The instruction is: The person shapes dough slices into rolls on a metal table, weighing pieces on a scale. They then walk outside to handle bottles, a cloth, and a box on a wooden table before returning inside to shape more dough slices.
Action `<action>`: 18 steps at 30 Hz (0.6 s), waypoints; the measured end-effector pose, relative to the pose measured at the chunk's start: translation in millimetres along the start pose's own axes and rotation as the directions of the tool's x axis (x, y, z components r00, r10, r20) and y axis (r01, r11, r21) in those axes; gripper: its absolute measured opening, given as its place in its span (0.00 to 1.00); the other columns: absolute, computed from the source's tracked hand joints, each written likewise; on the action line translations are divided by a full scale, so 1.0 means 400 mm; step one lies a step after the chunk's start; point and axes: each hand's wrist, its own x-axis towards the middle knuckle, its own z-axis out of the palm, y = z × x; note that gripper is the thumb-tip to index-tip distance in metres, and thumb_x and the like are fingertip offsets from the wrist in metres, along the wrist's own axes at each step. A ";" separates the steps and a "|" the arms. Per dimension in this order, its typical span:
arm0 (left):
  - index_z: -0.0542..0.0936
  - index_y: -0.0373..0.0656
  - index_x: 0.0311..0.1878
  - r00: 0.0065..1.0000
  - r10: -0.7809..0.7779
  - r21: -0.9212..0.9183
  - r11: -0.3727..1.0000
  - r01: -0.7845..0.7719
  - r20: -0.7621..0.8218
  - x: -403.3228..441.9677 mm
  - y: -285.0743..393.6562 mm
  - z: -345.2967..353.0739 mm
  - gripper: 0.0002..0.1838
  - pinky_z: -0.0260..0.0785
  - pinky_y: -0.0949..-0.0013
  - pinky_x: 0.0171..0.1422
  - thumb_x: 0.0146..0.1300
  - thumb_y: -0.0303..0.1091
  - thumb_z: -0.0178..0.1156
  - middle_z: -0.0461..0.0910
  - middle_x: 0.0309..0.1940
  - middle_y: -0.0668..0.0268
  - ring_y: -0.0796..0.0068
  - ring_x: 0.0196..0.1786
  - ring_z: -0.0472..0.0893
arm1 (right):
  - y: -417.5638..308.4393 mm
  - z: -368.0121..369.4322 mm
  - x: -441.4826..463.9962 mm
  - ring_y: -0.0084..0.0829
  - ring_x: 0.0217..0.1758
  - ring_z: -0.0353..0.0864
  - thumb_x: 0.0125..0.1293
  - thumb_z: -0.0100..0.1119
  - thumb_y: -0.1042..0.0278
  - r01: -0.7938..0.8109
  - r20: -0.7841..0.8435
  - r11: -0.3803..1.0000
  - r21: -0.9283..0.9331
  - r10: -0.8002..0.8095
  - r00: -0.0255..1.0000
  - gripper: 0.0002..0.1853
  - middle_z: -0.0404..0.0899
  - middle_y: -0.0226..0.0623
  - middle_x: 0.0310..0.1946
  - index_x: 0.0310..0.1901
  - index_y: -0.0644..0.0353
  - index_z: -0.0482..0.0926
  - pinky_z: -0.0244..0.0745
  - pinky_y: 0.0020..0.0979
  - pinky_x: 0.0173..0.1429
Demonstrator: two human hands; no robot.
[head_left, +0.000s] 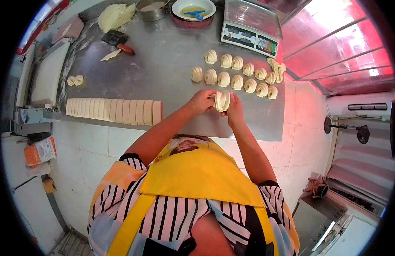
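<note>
Between both hands, above the front part of the metal table (163,64), is a folded piece of pale dough (222,100). My left hand (201,102) grips its left side, with the fingers closed. My right hand (234,110) holds the right side, its fingers bent around the dough. Just beyond the hands, several shaped dough pieces (223,79) sit in two rows. A long row of sliced dough (114,111) lies along the front edge at the left.
A digital scale (249,36) stands at the back right, beside a white bowl (193,8) with a blue tool and a metal pot (152,6). A red-handled scraper (118,41), a flat dough sheet (115,17) and a small twisted piece (75,80) are at left.
</note>
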 end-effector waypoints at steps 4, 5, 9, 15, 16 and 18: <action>0.76 0.38 0.47 0.949 0.283 0.081 0.958 -0.274 -0.137 0.014 -0.037 -0.013 0.13 0.68 0.77 0.35 0.59 0.27 0.53 0.77 0.33 0.69 0.84 0.33 0.74 | -0.029 -0.010 -0.036 0.28 0.31 0.79 0.72 0.42 0.55 -0.106 0.270 0.939 0.326 0.015 0.963 0.17 0.77 0.38 0.35 0.47 0.63 0.70 0.76 0.28 0.33; 0.76 0.38 0.46 0.914 0.369 0.109 0.929 -0.355 -0.170 0.023 -0.058 -0.019 0.13 0.70 0.76 0.37 0.58 0.26 0.53 0.78 0.34 0.68 0.83 0.34 0.76 | -0.022 -0.021 -0.029 0.30 0.34 0.79 0.72 0.42 0.57 -0.097 0.309 0.944 0.314 -0.005 0.951 0.16 0.77 0.40 0.37 0.47 0.64 0.69 0.77 0.30 0.37; 0.76 0.37 0.45 0.990 0.049 -0.094 0.994 -0.062 -0.135 -0.009 -0.029 -0.034 0.12 0.71 0.71 0.40 0.56 0.26 0.55 0.79 0.34 0.68 0.79 0.34 0.77 | -0.012 -0.022 -0.027 0.36 0.41 0.81 0.70 0.47 0.64 -0.126 0.417 0.940 0.318 -0.019 0.909 0.14 0.77 0.44 0.42 0.49 0.66 0.68 0.78 0.34 0.47; 0.76 0.41 0.44 0.966 0.174 0.481 0.874 -0.061 -0.193 0.002 -0.198 -0.075 0.12 0.70 0.68 0.38 0.55 0.31 0.57 0.79 0.28 0.61 0.70 0.32 0.79 | 0.122 -0.036 0.056 0.32 0.33 0.80 0.65 0.53 0.69 -0.069 0.366 0.993 -0.096 0.100 0.925 0.13 0.78 0.43 0.36 0.48 0.66 0.67 0.77 0.30 0.37; 0.77 0.41 0.43 0.969 0.170 0.551 0.834 -0.044 -0.181 -0.002 -0.228 -0.078 0.12 0.70 0.68 0.37 0.56 0.31 0.57 0.79 0.28 0.60 0.70 0.32 0.79 | 0.145 -0.031 0.067 0.30 0.30 0.80 0.65 0.54 0.68 -0.040 0.356 0.974 -0.223 0.120 0.927 0.14 0.78 0.43 0.34 0.48 0.65 0.67 0.76 0.28 0.34; 0.75 0.40 0.43 0.977 0.076 0.545 0.837 0.047 -0.201 -0.024 -0.268 -0.077 0.11 0.70 0.65 0.38 0.57 0.33 0.57 0.79 0.28 0.58 0.65 0.33 0.79 | 0.184 -0.017 0.070 0.28 0.23 0.77 0.63 0.55 0.69 -0.080 0.225 0.898 -0.433 0.193 0.955 0.12 0.77 0.40 0.27 0.45 0.65 0.68 0.72 0.26 0.26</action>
